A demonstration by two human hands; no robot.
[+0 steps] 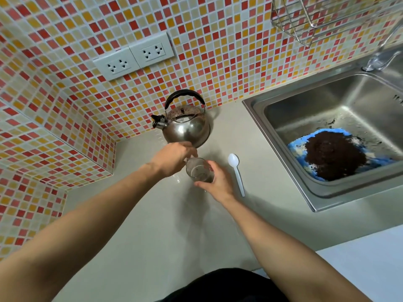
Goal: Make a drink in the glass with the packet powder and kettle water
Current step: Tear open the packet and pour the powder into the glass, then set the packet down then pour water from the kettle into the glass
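Note:
A clear glass stands on the pale counter in front of the steel kettle, which has a black handle and its spout pointing left. Something dark shows at the bottom of the glass. My right hand wraps the glass from the right and near side. At the glass's far left rim my left hand hovers with its fingers curled together; whether they pinch anything is hidden. No packet is visible. A white plastic spoon lies just right of the glass.
The steel sink at right holds a blue cloth heaped with dark grounds. A tap and a wire rack sit above it. Two wall sockets are set in the tiled wall, which juts out at left.

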